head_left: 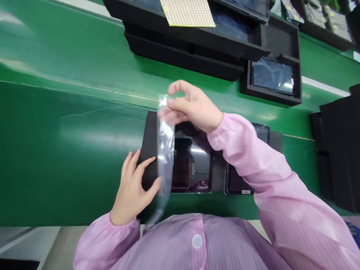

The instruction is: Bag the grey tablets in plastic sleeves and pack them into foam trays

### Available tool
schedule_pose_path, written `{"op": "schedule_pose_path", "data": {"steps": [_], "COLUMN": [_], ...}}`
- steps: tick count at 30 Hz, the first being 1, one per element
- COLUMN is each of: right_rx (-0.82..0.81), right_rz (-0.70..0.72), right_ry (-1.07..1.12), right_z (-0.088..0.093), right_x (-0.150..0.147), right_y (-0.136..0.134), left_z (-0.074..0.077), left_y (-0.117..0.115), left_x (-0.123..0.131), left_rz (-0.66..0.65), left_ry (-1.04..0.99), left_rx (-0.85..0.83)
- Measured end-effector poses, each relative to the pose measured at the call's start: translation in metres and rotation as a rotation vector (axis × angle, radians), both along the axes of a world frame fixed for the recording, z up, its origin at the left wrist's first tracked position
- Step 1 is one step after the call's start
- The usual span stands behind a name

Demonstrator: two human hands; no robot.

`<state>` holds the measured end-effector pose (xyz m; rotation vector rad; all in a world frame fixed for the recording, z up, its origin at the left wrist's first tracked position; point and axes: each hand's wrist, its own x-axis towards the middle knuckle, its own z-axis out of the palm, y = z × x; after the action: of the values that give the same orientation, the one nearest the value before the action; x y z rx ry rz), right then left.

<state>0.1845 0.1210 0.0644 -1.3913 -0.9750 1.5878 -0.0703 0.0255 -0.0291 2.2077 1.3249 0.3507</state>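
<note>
My right hand (191, 105) pinches the top of a strip of clear plastic film (165, 144), which hangs down over a tablet (194, 165) with a dark, glossy screen. The lower end of the film is blurred and reaches toward my shirt front. My left hand (135, 185) has its fingers spread at the left edge of a black tray (150, 131), the thumb close to the film; whether the thumb touches the film I cannot tell. The tablet lies on this tray. A second tablet (239, 180) lies to its right, partly hidden under my right forearm.
Stacked black trays (185, 56) stand at the back, with a yellow-edged sticker sheet (188, 13) on top. A black compartment tray (298, 84) beside them holds a film-covered screen (272, 75). More black trays (340, 153) rise at the right of the green table (70, 157).
</note>
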Motion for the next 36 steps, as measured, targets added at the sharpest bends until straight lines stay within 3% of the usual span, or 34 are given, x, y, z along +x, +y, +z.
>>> {"op": "schedule_pose_path", "data": {"steps": [3, 6, 12, 16, 20, 23, 26, 30, 33, 36], "right_rx": [-0.046, -0.122, -0.068, 0.028, 0.058, 0.090, 0.158, 0.182, 0.181, 0.188], "right_rz": [-0.075, -0.079, -0.209, -0.350, -0.481, -0.489, -0.408, -0.327, -0.320, -0.405], "right_ry": [0.034, 0.028, -0.068, -0.190, -0.381, -0.617, -0.913, -1.054, -1.118, -1.130], "right_z": [-0.012, -0.023, -0.023, -0.019, -0.020, -0.027, -0.039, -0.060, -0.074, -0.080], "right_x": [-0.005, 0.010, 0.068, 0.122, 0.163, 0.177, 0.173, 0.147, 0.128, 0.118], "right_y": [0.016, 0.020, -0.010, -0.055, -0.117, -0.168, -0.216, -0.268, -0.297, -0.316], "left_z": [0.006, 0.011, 0.013, 0.013, 0.013, 0.010, 0.004, -0.003, 0.000, 0.008], "left_y": [-0.002, -0.003, -0.004, -0.010, -0.022, -0.035, -0.050, -0.063, -0.066, -0.063], "left_x": [0.002, 0.004, 0.007, 0.026, 0.071, 0.106, 0.129, 0.139, 0.142, 0.150], "left_rz": [0.024, 0.048, -0.016, -0.136, -0.224, -0.318, -0.365, -0.393, -0.559, -0.735], "left_ry": [0.031, 0.055, 0.079, 0.130, 0.157, 0.133, 0.131, 0.116, 0.041, -0.014], "left_rx": [-0.049, -0.037, 0.098, 0.240, 0.274, 0.305, 0.311, 0.326, 0.389, 0.388]}}
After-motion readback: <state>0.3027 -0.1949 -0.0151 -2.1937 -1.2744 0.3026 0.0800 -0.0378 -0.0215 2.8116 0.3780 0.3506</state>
